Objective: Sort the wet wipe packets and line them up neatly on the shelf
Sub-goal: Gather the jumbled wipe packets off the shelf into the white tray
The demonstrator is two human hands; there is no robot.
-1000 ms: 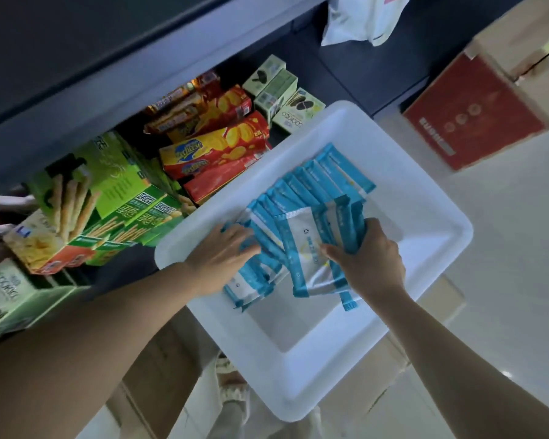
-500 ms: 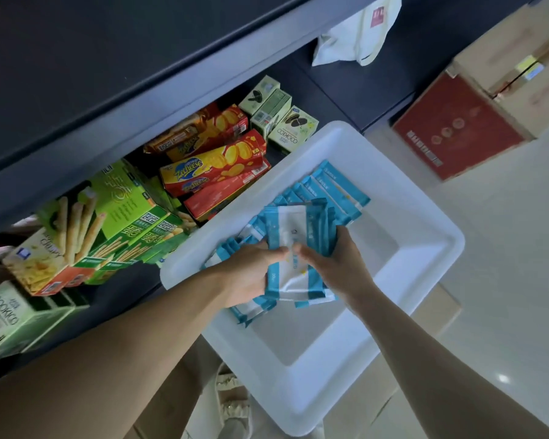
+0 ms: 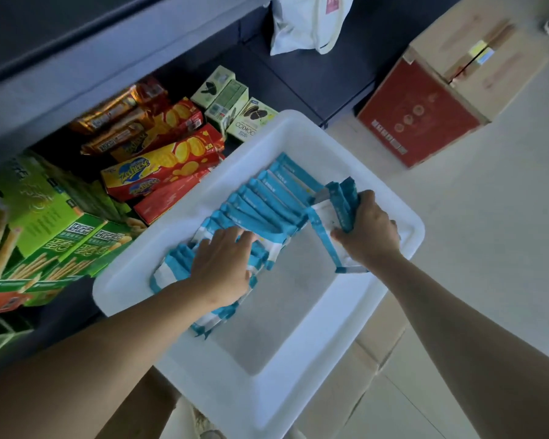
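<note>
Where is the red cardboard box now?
The red cardboard box stands on the floor at the upper right of the head view, beyond the white tub and right of the dark shelf.

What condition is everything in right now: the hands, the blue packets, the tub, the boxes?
Left hand: fingers spread, pressing on the packet row.
Right hand: gripping a bundle of packets, lifted.
Packet row: overlapping, lying in the tub.
White tub: open, partly filled.
Red biscuit boxes: closed, lying on the shelf.
Cardboard carton: taped shut, on the floor.
</note>
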